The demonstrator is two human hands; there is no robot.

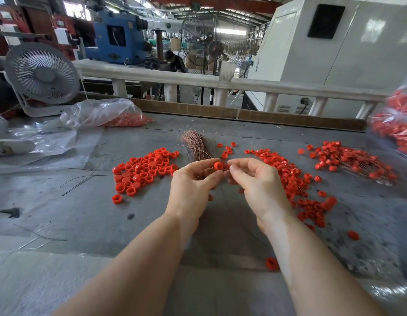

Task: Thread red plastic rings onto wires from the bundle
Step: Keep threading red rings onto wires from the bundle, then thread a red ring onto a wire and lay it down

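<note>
Now, step in hand: one red ring [218,165] is held up between the two hands, above the table [83,201], seemingly being fed onto a wire.
Left hand [193,181]: fingers curled, thumb and fingertips pinching the ring at its tip.
Right hand [255,181]: fingers curled close beside the ring, apparently pinching a thin wire; the wire itself is too fine to make out there.
Wire bundle [196,144]: coppery, lying just beyond the left hand's fingertips.
Unthreaded rings [143,172]: a loose heap to the left of the left hand.
Done, as I judge it: the tangle of rings with wires [350,163] far to the right of the right hand, and likely the spread of rings [296,181] just beside that hand.
Left to do: plenty, since the left heap is large and a bag of rings [111,116] lies well beyond it.
Progress: somewhere mid-task.
</note>
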